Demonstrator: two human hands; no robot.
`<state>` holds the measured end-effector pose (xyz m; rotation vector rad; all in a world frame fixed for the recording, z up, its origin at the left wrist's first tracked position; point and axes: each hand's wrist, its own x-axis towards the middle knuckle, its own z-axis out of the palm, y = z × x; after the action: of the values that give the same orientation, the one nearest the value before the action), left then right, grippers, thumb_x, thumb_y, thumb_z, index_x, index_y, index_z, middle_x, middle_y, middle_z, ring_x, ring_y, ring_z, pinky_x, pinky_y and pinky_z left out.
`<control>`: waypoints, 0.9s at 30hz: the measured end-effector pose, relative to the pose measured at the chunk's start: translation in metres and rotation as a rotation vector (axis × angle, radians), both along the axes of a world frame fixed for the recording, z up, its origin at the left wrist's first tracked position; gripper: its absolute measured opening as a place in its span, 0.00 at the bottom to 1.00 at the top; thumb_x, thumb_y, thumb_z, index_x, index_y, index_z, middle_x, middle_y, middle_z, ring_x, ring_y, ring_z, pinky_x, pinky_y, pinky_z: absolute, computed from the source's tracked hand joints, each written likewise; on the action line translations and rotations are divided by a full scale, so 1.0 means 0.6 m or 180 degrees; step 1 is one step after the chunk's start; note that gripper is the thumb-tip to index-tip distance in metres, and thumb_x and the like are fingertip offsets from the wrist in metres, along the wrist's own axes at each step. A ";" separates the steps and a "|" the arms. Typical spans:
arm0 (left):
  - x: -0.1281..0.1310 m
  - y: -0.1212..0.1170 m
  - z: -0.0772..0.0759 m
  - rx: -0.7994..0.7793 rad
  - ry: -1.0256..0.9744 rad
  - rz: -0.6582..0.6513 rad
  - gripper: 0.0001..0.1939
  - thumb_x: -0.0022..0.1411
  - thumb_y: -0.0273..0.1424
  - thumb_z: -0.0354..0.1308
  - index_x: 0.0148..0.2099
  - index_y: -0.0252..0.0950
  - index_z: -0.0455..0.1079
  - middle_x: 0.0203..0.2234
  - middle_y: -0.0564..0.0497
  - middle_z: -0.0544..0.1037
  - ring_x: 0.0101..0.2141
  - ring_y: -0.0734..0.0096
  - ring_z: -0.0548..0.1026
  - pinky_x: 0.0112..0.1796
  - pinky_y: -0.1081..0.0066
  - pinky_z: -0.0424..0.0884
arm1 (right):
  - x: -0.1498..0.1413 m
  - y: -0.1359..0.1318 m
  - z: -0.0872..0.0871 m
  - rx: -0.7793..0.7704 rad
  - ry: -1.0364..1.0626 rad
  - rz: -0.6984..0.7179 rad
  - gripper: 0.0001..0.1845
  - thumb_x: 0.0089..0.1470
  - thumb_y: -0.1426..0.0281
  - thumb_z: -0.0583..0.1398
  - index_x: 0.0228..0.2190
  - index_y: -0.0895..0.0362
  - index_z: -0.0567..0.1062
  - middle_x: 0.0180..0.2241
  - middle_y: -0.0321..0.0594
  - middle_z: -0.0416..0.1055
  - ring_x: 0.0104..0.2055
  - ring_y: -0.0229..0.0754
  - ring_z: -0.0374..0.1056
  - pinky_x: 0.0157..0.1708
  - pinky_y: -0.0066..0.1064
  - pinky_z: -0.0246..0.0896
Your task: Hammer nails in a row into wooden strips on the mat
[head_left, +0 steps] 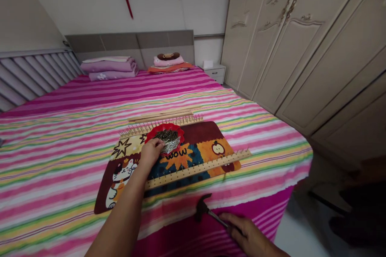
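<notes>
My left hand [152,151] reaches into a red scalloped bowl [181,133] of nails [169,138], some dark and some bright silver. Its fingers are pinched together at the left side of the pile; what sits between them is hidden. My right hand [245,231] is wrapped round the handle of a claw hammer [202,207], whose head hangs over the bed's near edge. A wooden strip [199,167] with a row of nails standing up lies across the front of a printed mat [208,132]. My left forearm passes close to the strip's left end.
Behind the bowl lies another nail-studded strip [132,129], with bare wooden strips [163,115] beyond it. Everything rests on a bed with a striped sheet [60,144]. Folded bedding [110,68] is near the headboard. Wardrobes [280,36] stand at the right.
</notes>
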<state>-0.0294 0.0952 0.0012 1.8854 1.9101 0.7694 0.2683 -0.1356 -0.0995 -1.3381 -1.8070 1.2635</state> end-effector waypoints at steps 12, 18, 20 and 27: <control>-0.060 -0.117 0.044 0.0074 -0.3215 0.0744 0.23 0.33 0.35 0.68 0.34 0.33 0.71 0.19 0.56 0.73 0.20 0.79 0.68 0.21 0.78 0.63 | -0.002 -0.001 -0.004 0.0057 -0.0229 0.0027 0.22 0.59 0.61 0.52 0.49 0.57 0.73 0.46 0.47 0.76 0.47 0.48 0.72 0.47 0.35 0.66; -0.115 -0.192 0.029 -0.0382 -0.3627 0.1112 0.20 0.33 0.30 0.67 0.35 0.31 0.73 0.23 0.51 0.78 0.24 0.76 0.74 0.26 0.77 0.71 | -0.002 -0.001 -0.008 0.0155 -0.0315 0.0002 0.23 0.59 0.58 0.52 0.49 0.57 0.74 0.45 0.48 0.76 0.45 0.48 0.73 0.44 0.35 0.69; -0.126 -0.209 0.021 -0.0565 -0.3584 0.1080 0.22 0.33 0.29 0.68 0.35 0.31 0.74 0.25 0.49 0.79 0.28 0.72 0.76 0.30 0.73 0.73 | -0.002 0.000 -0.011 0.0161 -0.0352 0.0009 0.23 0.58 0.59 0.52 0.49 0.57 0.73 0.46 0.48 0.76 0.46 0.48 0.73 0.45 0.36 0.68; -0.126 -0.226 -0.019 -0.0411 -0.3120 0.1124 0.21 0.31 0.35 0.71 0.32 0.31 0.76 0.20 0.54 0.76 0.19 0.82 0.68 0.21 0.80 0.66 | -0.001 -0.002 -0.007 0.0108 -0.0438 -0.0028 0.23 0.57 0.61 0.52 0.49 0.58 0.73 0.47 0.48 0.75 0.48 0.49 0.71 0.48 0.37 0.66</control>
<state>-0.1049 -0.0404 -0.0099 0.7975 1.5512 1.3132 0.2676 -0.1367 -0.1039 -1.4435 -1.9046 1.1559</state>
